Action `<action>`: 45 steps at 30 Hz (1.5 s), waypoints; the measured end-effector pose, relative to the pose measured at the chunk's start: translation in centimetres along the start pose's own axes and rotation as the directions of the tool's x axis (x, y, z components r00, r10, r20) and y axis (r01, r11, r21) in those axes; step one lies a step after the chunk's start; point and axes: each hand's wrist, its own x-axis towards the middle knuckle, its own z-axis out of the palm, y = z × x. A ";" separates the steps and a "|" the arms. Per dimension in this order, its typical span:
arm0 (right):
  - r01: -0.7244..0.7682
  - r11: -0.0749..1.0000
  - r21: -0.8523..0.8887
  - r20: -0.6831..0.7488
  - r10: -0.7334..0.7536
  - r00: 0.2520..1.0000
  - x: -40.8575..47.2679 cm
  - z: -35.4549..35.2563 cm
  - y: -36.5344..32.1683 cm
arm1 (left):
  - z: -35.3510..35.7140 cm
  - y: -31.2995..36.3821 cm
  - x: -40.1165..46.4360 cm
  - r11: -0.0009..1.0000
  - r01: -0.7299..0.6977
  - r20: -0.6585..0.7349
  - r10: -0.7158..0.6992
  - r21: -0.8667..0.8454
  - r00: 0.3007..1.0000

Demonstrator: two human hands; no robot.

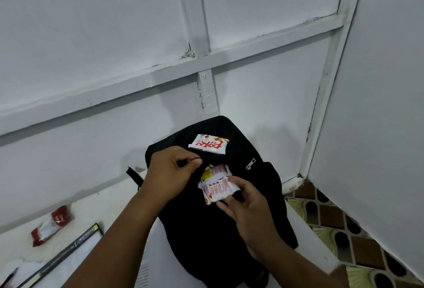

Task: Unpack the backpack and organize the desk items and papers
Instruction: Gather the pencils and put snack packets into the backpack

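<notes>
Black fabric fills the middle of the view: a backpack lies on a white desk, and both of the person's hands are working at its open pocket. Nearest the viewer, the right hand has its fingers and thumb curled around a small bundle of pink-and-white snack sachets, half drawn out of the opening. Just to the left of it and slightly farther away, the left hand pinches the black edge of the pocket, holding it apart. The hands are close together but not touching.

Beyond the left hand's fingertips, a white and red snack packet rests on top of the backpack, and a silver zipper pull sits just beyond the right hand.

Unpacking looks to be partly done. Well to the left of the left forearm, a red and white wrapper and a dark-spined book already lie on the desk, along with pale sheets that may be papers. The sachets are not yet out, the packet on the bag needs a place, and what the backpack hides cannot be seen. Nothing appears sorted yet.

Right of the right arm, the desk ends above a patterned tile floor in brown, green and black. Farthest away stands a white painted panelled wall, meeting another wall in a corner.
</notes>
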 end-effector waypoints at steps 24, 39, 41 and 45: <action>0.525 0.772 -0.359 0.039 -0.549 0.835 2.1 3.1 -1.7 | 0.2 -1.6 0.0 0.975 0.091 -0.003 -0.093 -0.202 0.996; 0.137 0.069 -0.988 0.139 0.016 0.990 12.7 4.0 -8.0 | 0.7 -1.7 -1.3 0.969 0.124 0.069 -0.111 -0.213 0.991; 0.139 0.118 -0.983 0.138 -0.021 0.990 12.9 4.2 -7.3 | 0.7 -1.6 -1.4 0.967 0.134 0.071 -0.121 -0.215 0.990; 0.167 0.453 -0.876 0.095 -0.177 0.980 12.2 3.5 -6.5 | 0.5 -1.7 -1.6 0.967 0.143 0.084 -0.128 -0.212 0.988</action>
